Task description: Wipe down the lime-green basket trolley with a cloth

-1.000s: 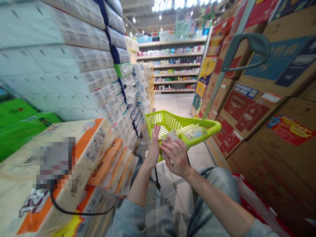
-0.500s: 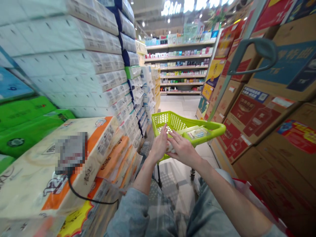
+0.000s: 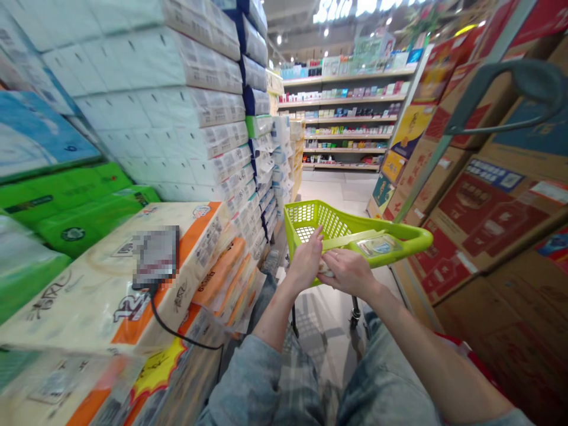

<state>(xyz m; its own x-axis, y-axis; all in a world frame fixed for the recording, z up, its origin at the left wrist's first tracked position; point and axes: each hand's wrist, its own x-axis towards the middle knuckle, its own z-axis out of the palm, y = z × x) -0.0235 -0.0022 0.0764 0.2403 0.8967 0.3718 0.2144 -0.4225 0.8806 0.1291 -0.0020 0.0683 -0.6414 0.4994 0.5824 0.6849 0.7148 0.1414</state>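
Observation:
My left hand (image 3: 306, 260) is raised in front of me, its fingers pointing up and forward and its palm turned inward. My right hand (image 3: 348, 271) curls in close beside it, the fingers bent. A small whitish thing with reddish marks (image 3: 327, 268) is pinched between the two hands; most of it is covered, and its kind cannot be made out. Just beyond the hands is a lime-green shopping cart (image 3: 368, 228) with a perforated basket and a clear-covered panel by its handle. Whether the hands touch the cart cannot be told.
Stacked tissue packs (image 3: 208, 89) rise on the left. A blurred-out device (image 3: 156, 255) with a black cable lies on a cream and orange pack (image 3: 84, 290). Cardboard cartons (image 3: 483, 213) line the right, with a grey-green handle (image 3: 510, 97) before them. Stocked shelves (image 3: 346, 118) stand ahead.
The view has turned slightly left, so everything sits further right in the picture. My hands stay together around the small whitish thing, with the right fingers more curled.

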